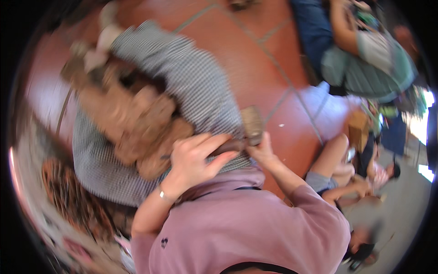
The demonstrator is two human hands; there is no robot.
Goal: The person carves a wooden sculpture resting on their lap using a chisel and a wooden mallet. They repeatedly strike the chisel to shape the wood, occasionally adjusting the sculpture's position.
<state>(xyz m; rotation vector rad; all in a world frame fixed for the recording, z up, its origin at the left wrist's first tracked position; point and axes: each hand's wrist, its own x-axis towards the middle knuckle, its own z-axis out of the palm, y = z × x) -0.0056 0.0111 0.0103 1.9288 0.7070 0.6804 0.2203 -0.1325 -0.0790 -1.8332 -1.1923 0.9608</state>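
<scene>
**Brush held at the checked cloth**

The brush [248, 130] sits at the image centre, against a checked cloth [191, 82] heaped with brown lumps [137, 123] (blurred). The left hand [196, 157] lies half curled over its dark handle, steadying it; the right hand [262, 153] pinches its block end from below.

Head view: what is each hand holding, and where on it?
Left hand grips the middle of a dark, blurred stick-like thing. Right hand pinches the lower edge of a small brown block. Whether stick and block are joined cannot be told.
</scene>
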